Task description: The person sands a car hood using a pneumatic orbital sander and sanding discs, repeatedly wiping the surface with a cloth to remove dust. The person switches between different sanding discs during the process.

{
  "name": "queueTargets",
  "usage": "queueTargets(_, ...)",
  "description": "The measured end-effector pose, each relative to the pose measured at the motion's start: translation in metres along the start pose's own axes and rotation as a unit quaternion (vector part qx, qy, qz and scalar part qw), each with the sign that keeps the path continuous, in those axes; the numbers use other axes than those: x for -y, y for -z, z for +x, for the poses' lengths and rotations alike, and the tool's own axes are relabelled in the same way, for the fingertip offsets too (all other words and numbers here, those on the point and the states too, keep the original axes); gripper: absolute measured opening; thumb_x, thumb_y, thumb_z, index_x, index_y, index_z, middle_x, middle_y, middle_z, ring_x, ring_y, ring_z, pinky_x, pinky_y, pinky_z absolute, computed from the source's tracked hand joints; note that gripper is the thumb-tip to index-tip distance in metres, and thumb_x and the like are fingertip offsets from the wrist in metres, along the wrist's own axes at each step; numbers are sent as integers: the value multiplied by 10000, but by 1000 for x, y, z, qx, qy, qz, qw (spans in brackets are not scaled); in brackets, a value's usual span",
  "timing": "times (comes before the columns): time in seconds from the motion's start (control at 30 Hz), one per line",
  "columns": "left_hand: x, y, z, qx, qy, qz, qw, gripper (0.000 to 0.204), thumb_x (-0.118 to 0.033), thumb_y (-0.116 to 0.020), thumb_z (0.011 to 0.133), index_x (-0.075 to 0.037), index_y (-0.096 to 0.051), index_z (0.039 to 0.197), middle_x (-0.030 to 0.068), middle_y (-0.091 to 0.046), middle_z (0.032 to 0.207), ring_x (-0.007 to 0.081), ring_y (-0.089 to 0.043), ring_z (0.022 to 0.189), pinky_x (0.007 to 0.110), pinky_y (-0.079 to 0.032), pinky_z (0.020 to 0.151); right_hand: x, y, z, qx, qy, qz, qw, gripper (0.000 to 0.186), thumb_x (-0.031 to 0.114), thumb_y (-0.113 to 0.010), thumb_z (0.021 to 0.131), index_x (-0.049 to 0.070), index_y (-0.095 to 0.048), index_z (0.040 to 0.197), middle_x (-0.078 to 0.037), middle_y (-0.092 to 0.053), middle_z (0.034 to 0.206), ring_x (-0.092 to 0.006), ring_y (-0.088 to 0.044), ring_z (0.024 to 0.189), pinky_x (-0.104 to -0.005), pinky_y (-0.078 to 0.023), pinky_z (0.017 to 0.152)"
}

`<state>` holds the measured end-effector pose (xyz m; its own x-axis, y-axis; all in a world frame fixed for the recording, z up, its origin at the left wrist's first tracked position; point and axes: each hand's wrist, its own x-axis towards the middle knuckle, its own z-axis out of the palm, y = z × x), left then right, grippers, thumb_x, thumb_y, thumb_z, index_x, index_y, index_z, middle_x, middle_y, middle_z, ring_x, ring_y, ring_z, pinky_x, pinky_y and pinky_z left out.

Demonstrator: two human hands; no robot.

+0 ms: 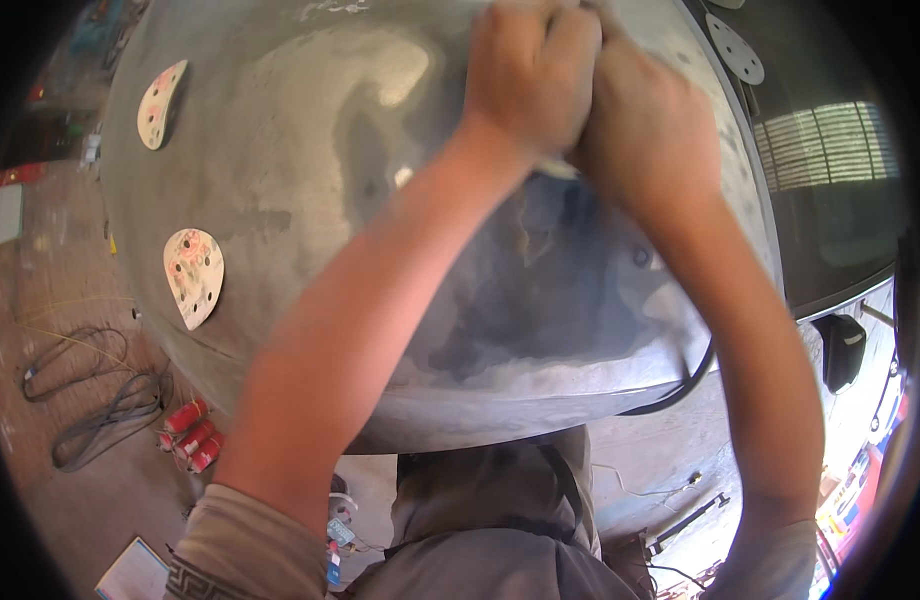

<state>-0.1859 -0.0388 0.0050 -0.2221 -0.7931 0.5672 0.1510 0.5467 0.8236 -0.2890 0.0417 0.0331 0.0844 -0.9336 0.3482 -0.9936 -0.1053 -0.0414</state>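
Both my arms reach forward over a grey, patchily sanded car hood [310,120]. My left hand [532,80] is closed, its fingers curled. Right beside it, my right hand [655,125] is closed too, its fingers bent down and smeared by motion. The hands press together over the far part of the panel and hide whatever is between them. A thin pale edge [555,168] shows just under them, too blurred to name. On the hood's left side rest two perforated sanding discs, one curled [162,105] and one folded to a teardrop shape [194,275].
The windshield [830,200] borders the hood on the right, with another sanding disc [737,50] near its edge. A black strip or hose [695,378] curves at the hood's near right edge. On the floor at left lie looped belts [110,420] and several red cylinders [192,437].
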Motion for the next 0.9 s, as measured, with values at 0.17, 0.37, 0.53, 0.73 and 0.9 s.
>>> queueTargets(0.17,10,4,12,3,-28,51,998,304,-142,-484,952,52,-718,947,268,-709,816,366,-703,751,437,-543,751,4,12,16,10,-10,-10,1000,322,147,-742,814,14,-697,1103,-169,-763,1067,-368,-767,857,-456,-636,725)
queueTargets(0.37,-73,30,-110,69,95,23,993,346,-197,-527,965,67,-720,1078,194,-751,976,276,-723,882,376,-565,820,58,44,-94,61,1,69,996,109,85,-693,797,-3,-729,848,-117,-690,1191,-347,-703,771,-433,-630,554)
queueTargets(0.53,-86,37,-130,70,97,14,993,288,-100,-541,936,68,-722,1084,248,-749,998,387,-737,885,427,-582,854,63,50,-106,99,18,112,989,117,85,-677,839,-18,-730,856,-115,-688,1224,-352,-701,792,-429,-636,553)
queueTargets(0.73,4,10,-3,-1,-37,64,997,340,-167,-489,932,44,-748,1000,274,-734,858,400,-706,801,443,-553,783,7,7,8,-37,15,37,998,214,108,-651,891,-34,-706,1041,-192,-757,1057,-424,-772,761,-487,-650,650)
queueTargets(0.9,-7,17,-28,0,12,28,1000,322,-150,-491,923,25,-749,1001,251,-737,863,344,-701,789,429,-547,766,22,7,-8,57,-52,50,996,177,93,-660,877,-22,-724,995,-197,-748,1082,-414,-777,776,-487,-647,646)
